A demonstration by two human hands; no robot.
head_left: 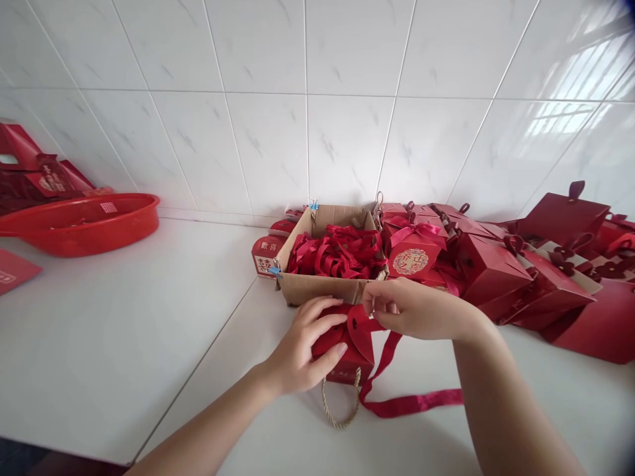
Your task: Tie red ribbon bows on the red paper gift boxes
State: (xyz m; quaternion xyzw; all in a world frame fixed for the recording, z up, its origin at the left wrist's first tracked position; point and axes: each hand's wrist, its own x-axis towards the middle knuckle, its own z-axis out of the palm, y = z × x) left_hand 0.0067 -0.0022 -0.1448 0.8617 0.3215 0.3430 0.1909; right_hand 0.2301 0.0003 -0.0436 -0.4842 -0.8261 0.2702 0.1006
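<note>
A small red gift box point(354, 350) with a twisted cord handle point(341, 423) sits on the white worktop in front of me. My left hand point(310, 350) holds its top, the fingers curved over the folded flaps and the thumb toward the near side. A dark red ribbon point(407, 404) lies along the right of the box and trails across the worktop behind my right forearm. My right hand point(404, 307) is closed in a pinch on the ribbon's end, at the right of the box top. Its fingertips partly hide the ribbon there.
An open cardboard box point(317, 289) full of red ribbons point(342, 251) stands just behind. Several red gift boxes point(489, 268) crowd the right side against the tiled wall point(268, 145). At left are a red plastic basin point(94, 231) and more red boxes point(40, 175).
</note>
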